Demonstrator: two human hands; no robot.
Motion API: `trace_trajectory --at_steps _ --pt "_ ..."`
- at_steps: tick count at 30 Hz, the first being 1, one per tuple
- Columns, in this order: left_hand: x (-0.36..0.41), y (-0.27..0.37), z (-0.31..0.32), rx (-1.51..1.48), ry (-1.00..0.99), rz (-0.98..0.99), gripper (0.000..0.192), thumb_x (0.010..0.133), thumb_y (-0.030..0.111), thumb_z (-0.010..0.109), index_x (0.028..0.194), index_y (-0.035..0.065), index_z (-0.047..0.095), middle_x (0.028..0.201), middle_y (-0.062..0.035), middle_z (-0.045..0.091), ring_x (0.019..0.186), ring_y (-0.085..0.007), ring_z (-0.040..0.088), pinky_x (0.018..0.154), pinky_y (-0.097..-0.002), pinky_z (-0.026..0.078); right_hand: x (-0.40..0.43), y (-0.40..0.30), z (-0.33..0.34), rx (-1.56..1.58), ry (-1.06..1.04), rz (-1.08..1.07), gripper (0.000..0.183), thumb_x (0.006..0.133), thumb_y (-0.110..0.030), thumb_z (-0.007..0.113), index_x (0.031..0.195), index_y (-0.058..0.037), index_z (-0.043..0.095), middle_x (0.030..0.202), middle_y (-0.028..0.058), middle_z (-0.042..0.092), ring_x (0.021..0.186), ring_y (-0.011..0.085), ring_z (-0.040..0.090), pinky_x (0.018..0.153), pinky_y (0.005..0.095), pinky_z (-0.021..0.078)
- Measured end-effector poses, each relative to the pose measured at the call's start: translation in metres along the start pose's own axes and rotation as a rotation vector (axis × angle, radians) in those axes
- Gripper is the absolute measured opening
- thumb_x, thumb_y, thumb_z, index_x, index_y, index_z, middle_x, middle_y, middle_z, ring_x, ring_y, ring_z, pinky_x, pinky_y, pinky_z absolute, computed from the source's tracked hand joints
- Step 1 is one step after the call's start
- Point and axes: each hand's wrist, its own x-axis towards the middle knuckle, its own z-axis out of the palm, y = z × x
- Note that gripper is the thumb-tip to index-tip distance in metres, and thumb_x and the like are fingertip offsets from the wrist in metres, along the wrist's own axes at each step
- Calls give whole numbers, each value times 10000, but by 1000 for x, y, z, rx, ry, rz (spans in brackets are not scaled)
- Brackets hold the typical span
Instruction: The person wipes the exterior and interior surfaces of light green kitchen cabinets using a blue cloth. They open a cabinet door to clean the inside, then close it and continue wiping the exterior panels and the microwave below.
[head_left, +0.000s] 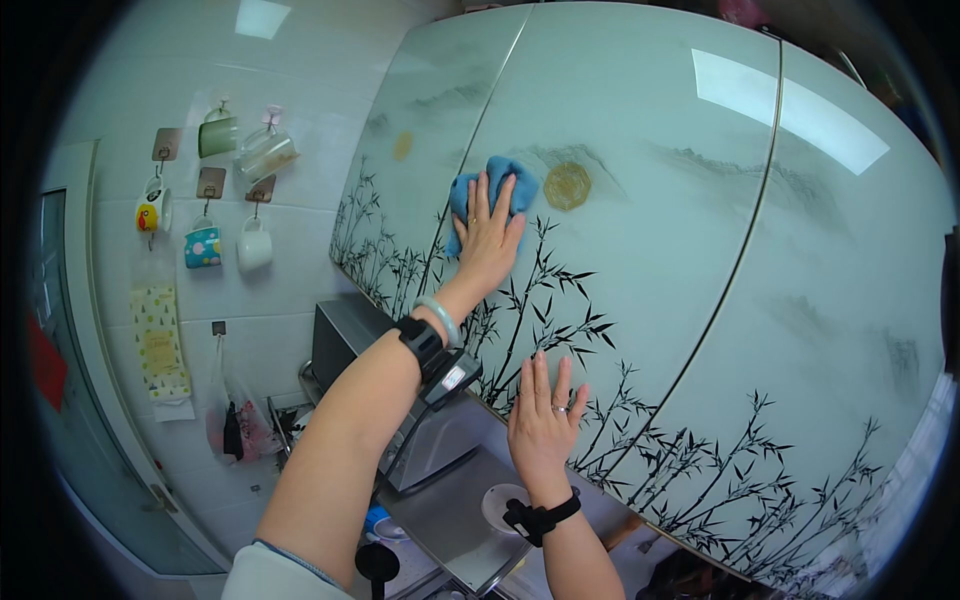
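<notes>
My left hand (487, 232) presses a bunched blue cloth (516, 176) against a glossy pale-green cabinet door (660, 262) printed with black bamboo and faint mountains. Its fingers lie over the cloth, just left of a gold octagonal emblem (568, 186) on the door. Lower and to the right, my right hand (544, 427) rests palm-down near the bottom edge of the same door, fingers extended, with nothing held. Both wrists wear black straps; the left also has a pale bangle and a dark device bearing a label.
At left, mugs (255, 249) hang from wall hooks, above a patterned hanging holder (160, 341) and a plastic bag (240, 424). A glass-panelled door (112, 450) stands beyond. Beneath the cabinets are a range hood (349, 330), a metal panel (457, 517) and a black ladle (376, 562).
</notes>
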Motion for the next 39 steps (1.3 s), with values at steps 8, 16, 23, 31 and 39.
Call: trace_trajectory --at_steps 8,16,23,31,39 --pt "-92 -34 0 51 -34 29 609 1031 356 379 1573 165 181 1628 -214 18 1508 -397 -12 1137 -649 2 2 -1 -3 30 -18 12 509 874 -119 603 1379 -86 543 1479 36 489 1461 289 312 1194 520 127" --pt "-128 -44 5 75 -35 -13 613 1029 369 380 1571 154 189 1633 -195 14 1510 -388 -2 1138 -651 11 1 -1 -2 28 -8 14 504 875 -125 604 1375 -98 549 1474 28 494 1454 287 327 1191 519 146" --pt "-113 -30 8 58 8 -1 612 1023 349 397 1568 156 199 1629 -201 21 1507 -393 4 1126 -673 -1 0 -1 -2 0 -17 5 495 883 -144 601 1374 -105 552 1479 28 487 1450 288 334 1188 526 151" --pt "-53 14 15 23 24 95 627 1005 322 434 1566 158 208 1624 -215 40 1503 -407 2 1096 -715 -18 1 0 -2 -13 -15 -3 500 881 -153 607 1375 -110 551 1480 25 485 1451 286 333 1189 524 149" --pt "22 66 23 35 38 173 602 1018 347 408 1568 204 210 1634 -176 32 1511 -376 -7 1118 -686 -22 0 -1 -2 -30 1 2 464 889 -161 619 1350 -119 577 1457 17 509 1440 284 352 1188 523 165"
